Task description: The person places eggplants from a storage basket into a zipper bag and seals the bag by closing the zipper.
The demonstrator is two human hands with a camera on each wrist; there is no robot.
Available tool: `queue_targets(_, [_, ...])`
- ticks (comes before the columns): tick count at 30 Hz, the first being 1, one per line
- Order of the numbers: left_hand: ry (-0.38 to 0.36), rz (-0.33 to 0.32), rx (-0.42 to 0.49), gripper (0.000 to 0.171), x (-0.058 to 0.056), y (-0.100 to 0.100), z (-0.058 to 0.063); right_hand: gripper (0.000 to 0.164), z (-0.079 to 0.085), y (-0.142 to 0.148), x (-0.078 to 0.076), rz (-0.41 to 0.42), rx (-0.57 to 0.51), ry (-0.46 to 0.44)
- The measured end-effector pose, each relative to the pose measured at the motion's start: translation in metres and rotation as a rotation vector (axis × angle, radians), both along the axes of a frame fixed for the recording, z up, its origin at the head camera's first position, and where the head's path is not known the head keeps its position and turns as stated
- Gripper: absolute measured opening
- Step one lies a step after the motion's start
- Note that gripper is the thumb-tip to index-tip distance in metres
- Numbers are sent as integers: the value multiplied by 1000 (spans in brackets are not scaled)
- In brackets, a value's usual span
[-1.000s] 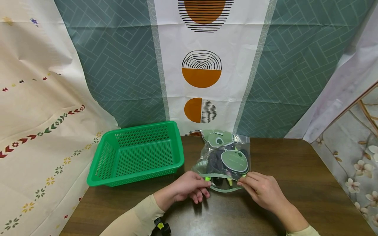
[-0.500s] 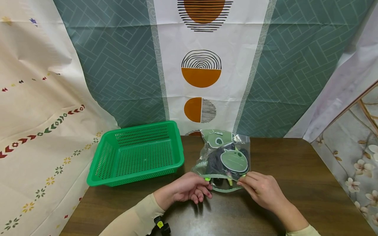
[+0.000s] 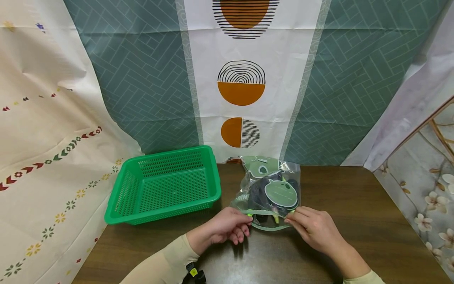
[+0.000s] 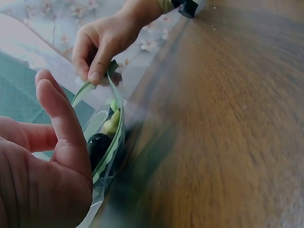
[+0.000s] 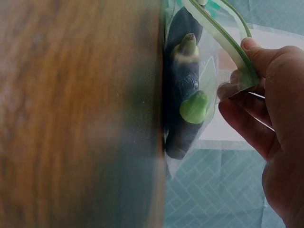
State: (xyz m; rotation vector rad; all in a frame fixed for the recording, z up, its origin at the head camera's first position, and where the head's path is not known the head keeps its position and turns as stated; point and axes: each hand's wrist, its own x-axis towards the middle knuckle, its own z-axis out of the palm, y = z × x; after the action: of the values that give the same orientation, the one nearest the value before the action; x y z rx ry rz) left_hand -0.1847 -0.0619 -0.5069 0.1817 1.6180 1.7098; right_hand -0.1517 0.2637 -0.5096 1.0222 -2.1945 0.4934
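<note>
A clear zip bag point(image 3: 271, 193) with green dinosaur prints lies on the table, its green-edged mouth parted toward me. Inside are several dark, long eggplants point(image 5: 184, 80) with green and yellowish stem ends; the bag's film partly veils them. My left hand point(image 3: 228, 227) pinches the left end of the mouth, its other fingers loose. In the left wrist view that pinch is hidden behind the left hand point(image 4: 47, 156). At the opposite end, my right hand point(image 3: 315, 228) pinches the rim between thumb and fingers; the right wrist view shows this right hand point(image 5: 275, 95) beside the green strip.
A green plastic basket point(image 3: 173, 189) with perforated sides and nothing in it stands left of the bag. Both rest on a dark wooden table point(image 3: 354, 205). Patterned cloths point(image 3: 241, 51) hang along the back and sides.
My left hand shifts slightly at the bag's left corner, first a little right, then back left. The bag's mouth moves a little with it. My right hand keeps its place.
</note>
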Motion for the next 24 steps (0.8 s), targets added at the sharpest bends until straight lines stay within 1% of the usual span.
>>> queue_targets(5, [-84,12,91,18,-3,-1,0,38,0,0,0,0,1,5])
queue_targets(10, [-125,-12,149,17,-5,-1,0,38,0,0,0,1,4,9])
queue_targets(18, [-162,-18,202,35,-8,-2,-3,36,-1,0,-1,-9,3,-4])
queue_targets(24, [-148,-45,196,53,-8,-2,-5,38,-1,0,-1,-20,-1,1])
